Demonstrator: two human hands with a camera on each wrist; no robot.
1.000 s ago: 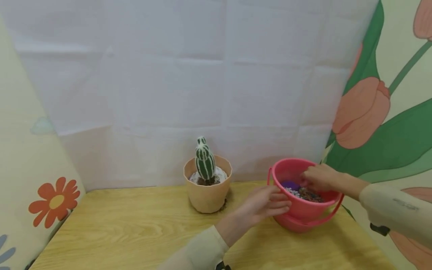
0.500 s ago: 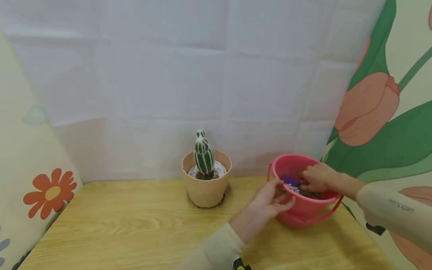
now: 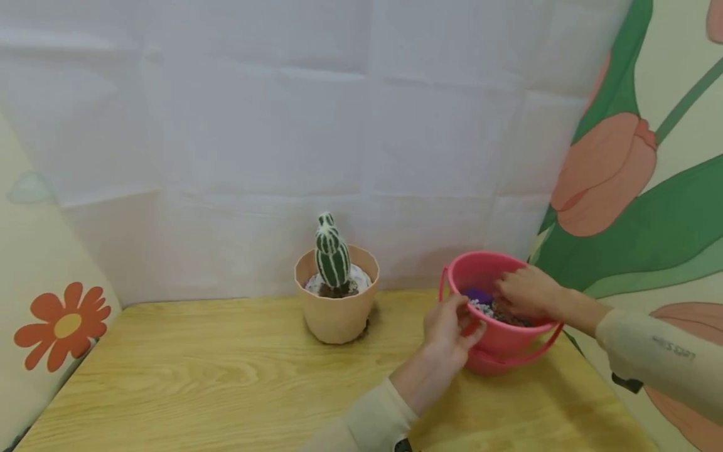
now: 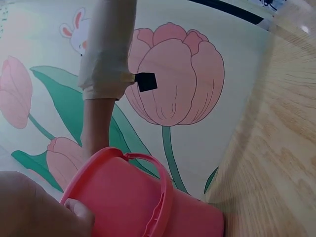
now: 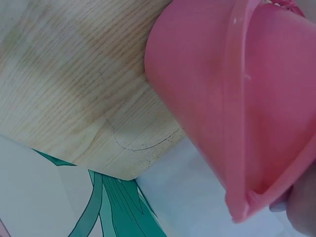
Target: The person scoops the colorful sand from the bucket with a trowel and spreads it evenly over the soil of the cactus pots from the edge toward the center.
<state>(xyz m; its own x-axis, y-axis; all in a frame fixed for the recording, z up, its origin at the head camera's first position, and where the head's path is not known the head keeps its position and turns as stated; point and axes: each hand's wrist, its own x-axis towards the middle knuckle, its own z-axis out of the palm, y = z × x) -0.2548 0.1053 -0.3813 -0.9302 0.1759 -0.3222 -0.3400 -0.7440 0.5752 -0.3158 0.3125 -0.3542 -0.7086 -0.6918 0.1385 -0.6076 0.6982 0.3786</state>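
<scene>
While a pink bucket (image 3: 503, 342) stands toward the right side of a wooden table (image 3: 198, 370), a person's left hand (image 3: 443, 333) grips its rim on the near left, fingers bent at the edge. The right hand (image 3: 525, 292) reaches over the opposite side into the bucket, fingers curled downward; their tips are hidden, and whether they hold anything cannot be told. Inside, beside that hand, lie dark loose material (image 3: 511, 317), white pebbles (image 3: 482, 307) and a purple object (image 3: 477, 296). The bucket's handle (image 3: 525, 359) hangs down along the near side.

To the left, well apart from the bucket, a striped green cactus (image 3: 333, 260) stands in a tan pot (image 3: 337, 319), with dark crumbs (image 3: 363, 330) on the table just beside its base. A creased white sheet (image 3: 254, 125) hangs behind. Painted pink tulips (image 3: 610, 176) cover the right wall; an orange flower (image 3: 66, 326) brightens the left.
</scene>
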